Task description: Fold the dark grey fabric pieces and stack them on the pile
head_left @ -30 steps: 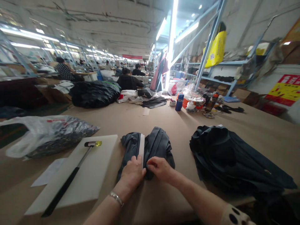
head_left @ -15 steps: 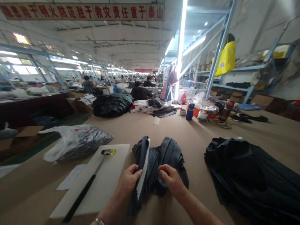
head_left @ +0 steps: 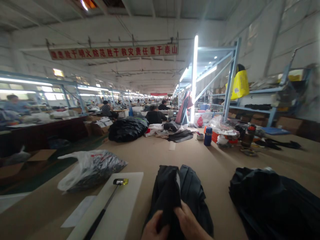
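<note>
Dark folded fabric (head_left: 166, 186) lies in front of me on the brown table, with a thin strip of white showing at its inner edge. My left hand (head_left: 156, 226) is at the bottom of the view, its fingers closed on the near part of this fabric. Thumb and fingers of my right hand (head_left: 187, 220) pinch the same layer a little further right. A second dark bundle of the fabric (head_left: 193, 186) lies right against it, partly behind my right hand. The lower part of my left hand is cut off by the frame.
Left of the fabric, a mallet (head_left: 107, 203) rests on a white board (head_left: 133, 200). Beyond it lies a plastic bag (head_left: 92, 170) of small items. A large dark fabric pile (head_left: 272, 200) is on the right. A blue bottle (head_left: 208, 136) stands further back; people sit in the distance.
The view has tilted up. The left part of the fabric is turned over, so its broad dark side shows and the white strip is mostly covered. Both hands are now closer together and lower in view.
</note>
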Motion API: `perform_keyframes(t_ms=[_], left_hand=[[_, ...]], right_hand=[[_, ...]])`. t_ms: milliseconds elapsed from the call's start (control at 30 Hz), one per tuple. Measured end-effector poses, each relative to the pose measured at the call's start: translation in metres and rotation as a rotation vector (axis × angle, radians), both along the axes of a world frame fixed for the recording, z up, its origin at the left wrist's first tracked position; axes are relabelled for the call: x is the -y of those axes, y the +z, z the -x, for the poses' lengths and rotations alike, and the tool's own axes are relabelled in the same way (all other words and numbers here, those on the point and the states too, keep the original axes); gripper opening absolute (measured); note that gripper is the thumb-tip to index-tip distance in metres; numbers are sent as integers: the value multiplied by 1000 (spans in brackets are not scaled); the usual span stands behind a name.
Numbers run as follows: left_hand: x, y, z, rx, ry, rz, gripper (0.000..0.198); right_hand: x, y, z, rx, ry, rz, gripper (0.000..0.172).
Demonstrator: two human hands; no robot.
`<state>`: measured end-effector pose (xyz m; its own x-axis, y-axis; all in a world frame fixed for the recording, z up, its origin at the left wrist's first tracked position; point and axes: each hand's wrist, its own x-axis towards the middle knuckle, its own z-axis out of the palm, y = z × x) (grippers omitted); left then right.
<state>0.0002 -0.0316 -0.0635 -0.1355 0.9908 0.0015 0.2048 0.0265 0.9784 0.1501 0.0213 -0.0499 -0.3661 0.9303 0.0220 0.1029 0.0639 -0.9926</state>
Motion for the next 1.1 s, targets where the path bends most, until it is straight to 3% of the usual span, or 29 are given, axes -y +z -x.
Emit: perform_keyframes(t_ms=[133, 333, 633, 833, 1033, 1100], left_hand=[[1, 27, -7, 261, -13, 68, 39], [9, 52, -11, 436, 16, 158, 46], [4, 38, -6, 564, 2, 203, 44], [10, 53, -14, 627, -4, 178, 35], [9, 58, -18, 634, 21, 219, 32], [14, 63, -14, 644, -37, 277, 31]], right_hand=[[9, 31, 2, -23, 41, -92, 29], [19, 33, 1, 58, 114, -202, 22], [19, 33, -1, -13, 81, -237, 13], [15, 36, -5, 10, 93, -211, 18], [17, 36, -7, -21, 103, -172, 20], [14, 34, -8, -67, 120, -124, 21]])
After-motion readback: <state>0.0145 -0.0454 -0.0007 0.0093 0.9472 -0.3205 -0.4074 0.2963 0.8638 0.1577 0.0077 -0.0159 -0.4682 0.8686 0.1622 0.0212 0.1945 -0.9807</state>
